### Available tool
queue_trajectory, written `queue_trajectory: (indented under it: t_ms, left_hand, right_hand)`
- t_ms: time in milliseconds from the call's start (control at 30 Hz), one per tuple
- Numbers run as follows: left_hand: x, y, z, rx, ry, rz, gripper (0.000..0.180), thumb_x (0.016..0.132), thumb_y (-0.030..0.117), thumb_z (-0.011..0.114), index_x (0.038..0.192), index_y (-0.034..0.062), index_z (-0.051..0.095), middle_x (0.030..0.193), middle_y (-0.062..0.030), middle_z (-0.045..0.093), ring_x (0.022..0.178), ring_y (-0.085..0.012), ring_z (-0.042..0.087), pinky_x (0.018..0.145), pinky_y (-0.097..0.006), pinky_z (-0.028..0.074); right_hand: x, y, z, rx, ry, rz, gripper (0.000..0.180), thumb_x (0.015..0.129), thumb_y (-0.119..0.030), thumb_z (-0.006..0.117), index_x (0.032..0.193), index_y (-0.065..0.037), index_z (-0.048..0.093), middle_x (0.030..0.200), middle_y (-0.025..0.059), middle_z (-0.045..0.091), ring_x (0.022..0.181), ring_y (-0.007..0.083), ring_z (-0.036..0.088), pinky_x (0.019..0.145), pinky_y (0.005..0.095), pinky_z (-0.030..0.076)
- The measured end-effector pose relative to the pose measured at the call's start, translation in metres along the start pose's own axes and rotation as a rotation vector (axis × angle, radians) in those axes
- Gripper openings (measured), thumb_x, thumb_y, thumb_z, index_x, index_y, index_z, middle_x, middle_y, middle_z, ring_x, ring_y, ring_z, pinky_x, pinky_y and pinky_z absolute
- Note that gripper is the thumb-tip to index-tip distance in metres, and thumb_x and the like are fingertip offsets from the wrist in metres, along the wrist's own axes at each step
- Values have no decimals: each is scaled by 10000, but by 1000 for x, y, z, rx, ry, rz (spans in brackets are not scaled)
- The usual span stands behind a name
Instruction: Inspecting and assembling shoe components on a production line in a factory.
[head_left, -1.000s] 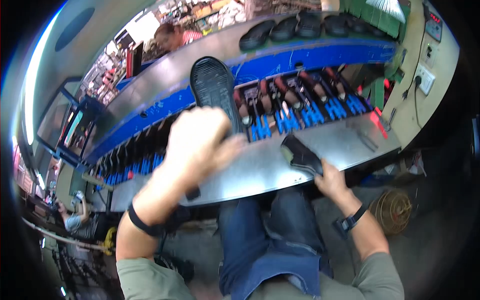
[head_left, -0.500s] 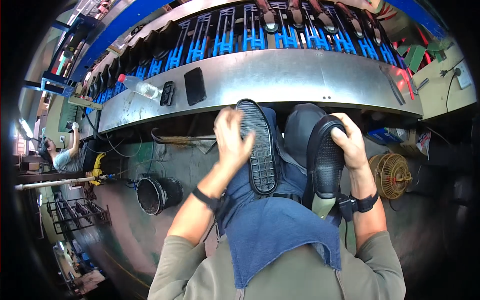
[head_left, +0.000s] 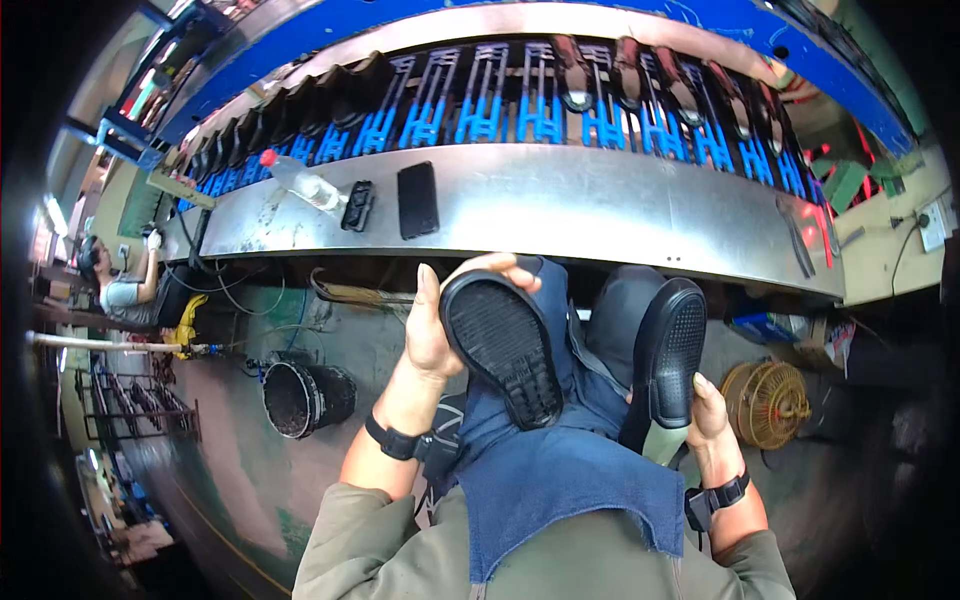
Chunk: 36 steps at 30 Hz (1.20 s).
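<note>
My left hand (head_left: 432, 335) curls round one black sole (head_left: 500, 350), right hand (head_left: 708, 410) clamps another sole (head_left: 675, 350); loose fingertip grips could drop either.

Dark phone screen (head_left: 417, 199) on the steel shelf (head_left: 600, 205) (face-up) — unlit.

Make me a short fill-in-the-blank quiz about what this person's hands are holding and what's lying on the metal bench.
1. Each hand holds a black shoe with its ____ facing the camera.
2. The left hand holds the left shoe; the right hand holds the right shoe from ____.
3. On the metal bench, the flat black phone lies beside a clear plastic ____ with a red cap.

Missing words: sole; below; bottle
</note>
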<state>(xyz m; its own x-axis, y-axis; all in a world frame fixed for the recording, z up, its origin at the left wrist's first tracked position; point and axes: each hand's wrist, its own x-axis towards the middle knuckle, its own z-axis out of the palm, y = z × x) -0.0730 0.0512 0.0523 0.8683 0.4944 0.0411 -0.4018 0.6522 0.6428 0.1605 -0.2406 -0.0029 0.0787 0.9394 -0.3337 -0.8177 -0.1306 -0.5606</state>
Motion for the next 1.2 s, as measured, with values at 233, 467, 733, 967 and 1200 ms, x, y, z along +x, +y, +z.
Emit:
queue_trajectory:
  t_ms: [233, 467, 733, 967, 1200]
  left_hand:
    - [-1, -5, 54, 52, 107, 70, 736, 1066, 508, 143, 1331, -50, 542, 1237, -259, 645, 1244, -446, 572, 1052, -546, 479]
    - [2, -12, 107, 718, -111, 137, 622, 999, 377, 325, 1243, -122, 606, 1285, -261, 639, 1208, -341, 614, 1092, -430, 434]
    - [-2, -15, 128, 786, -121, 151, 583, 1003, 333, 316, 1224, -112, 621, 1254, -272, 655, 1230, -373, 601, 1116, -463, 408]
    - [-9, -17, 131, 777, -115, 171, 584, 1015, 359, 340, 1221, -108, 624, 1256, -277, 653, 1232, -390, 601, 1118, -489, 401]
    - [-12, -17, 129, 780, -117, 167, 606, 1024, 391, 340, 1218, -104, 632, 1250, -287, 653, 1240, -398, 599, 1124, -488, 394]
  right_hand:
    - [35, -17, 63, -345, -264, -59, 898, 953, -638, 543, 1467, 84, 404, 1396, 178, 561, 1251, 236, 567, 1076, 369, 445]
    - [22, -4, 78, -488, -309, -177, 821, 937, -605, 553, 1403, 68, 499, 1297, 150, 613, 1180, 202, 581, 1000, 334, 459]
    - [16, -3, 75, -480, -259, -194, 808, 933, -614, 567, 1369, 65, 526, 1260, 125, 624, 1136, 175, 584, 962, 317, 471]
    - [17, 1, 75, -528, -243, -227, 801, 940, -623, 553, 1357, 61, 537, 1211, 109, 636, 1088, 162, 588, 936, 306, 473]
    - [17, 3, 76, -539, -230, -220, 797, 940, -618, 556, 1356, 62, 538, 1192, 100, 637, 1060, 151, 586, 908, 298, 477]
